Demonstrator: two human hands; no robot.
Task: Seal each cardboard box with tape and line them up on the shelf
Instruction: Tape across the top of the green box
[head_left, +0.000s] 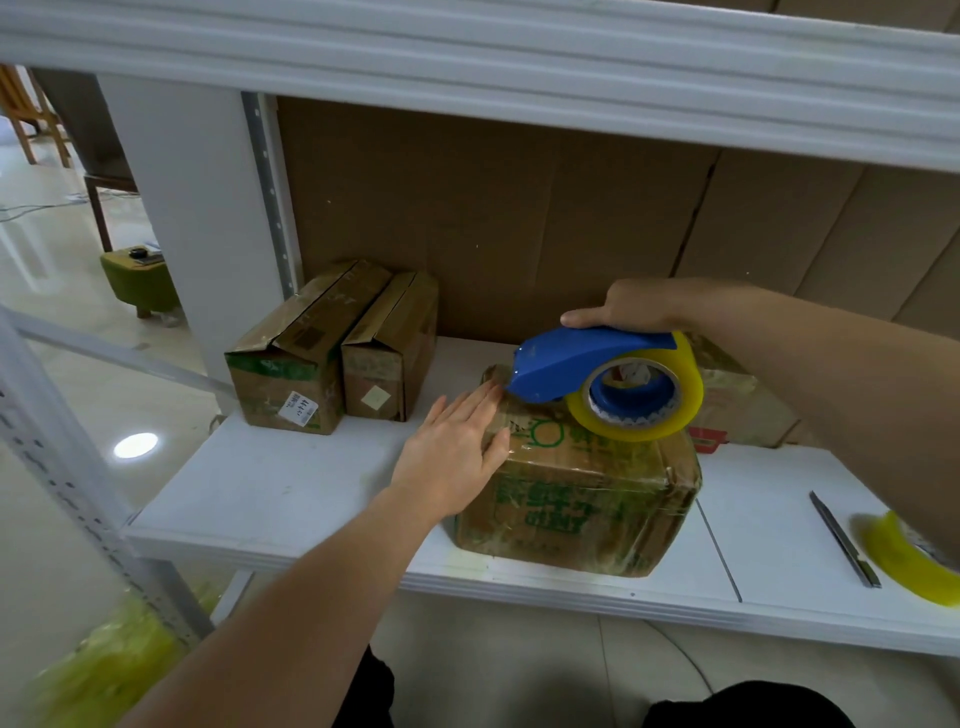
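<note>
A: Where's the box (582, 499)?
B: Front of the white shelf (291, 493), long axis running front-left to back-right.
A: Hands?
B: Left hand (457, 457) lies flat, fingers straight, on its left top edge. Right hand (639, 306) grips the blue tape dispenser (576, 366) (nose pointing left) on the box top.

Blue tape dispenser (576, 364), yellowish tape roll (644, 395); brown box (576, 499), green print; white shelf (291, 488).

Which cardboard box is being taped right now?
The box with green print at the shelf's front edge: the left hand presses its side and the right hand runs the blue tape dispenser over its top. The other boxes are untouched.
</note>
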